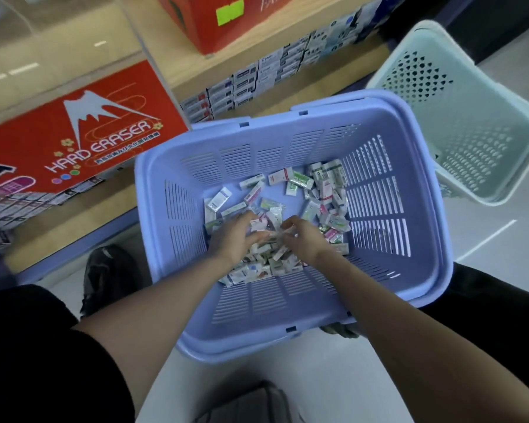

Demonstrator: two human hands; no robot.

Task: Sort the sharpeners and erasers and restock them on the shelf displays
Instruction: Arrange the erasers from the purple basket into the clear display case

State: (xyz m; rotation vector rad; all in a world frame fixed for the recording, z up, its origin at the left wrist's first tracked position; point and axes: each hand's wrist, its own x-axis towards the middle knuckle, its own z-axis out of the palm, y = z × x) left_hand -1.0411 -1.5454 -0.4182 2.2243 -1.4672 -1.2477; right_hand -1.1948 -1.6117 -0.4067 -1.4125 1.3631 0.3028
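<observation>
Left hand (pixel 235 236), right hand (pixel 300 239) nearly touching (fingers blurred).

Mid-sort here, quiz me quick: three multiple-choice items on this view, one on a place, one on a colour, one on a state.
1. Where does the pale green basket stand relative to the purple basket?
A) to its left
B) to its right
C) inside it

2. The box marked HARD ERASER is:
A) red
B) yellow
C) white

3. The packets in the purple basket lie:
A) in neat rows
B) sealed in one bag
C) in a loose jumble

Key:
1 B, it stands beside the purple basket's right wall.
2 A, its face is red with white lettering.
3 C, they point every way across the basket floor.
</observation>
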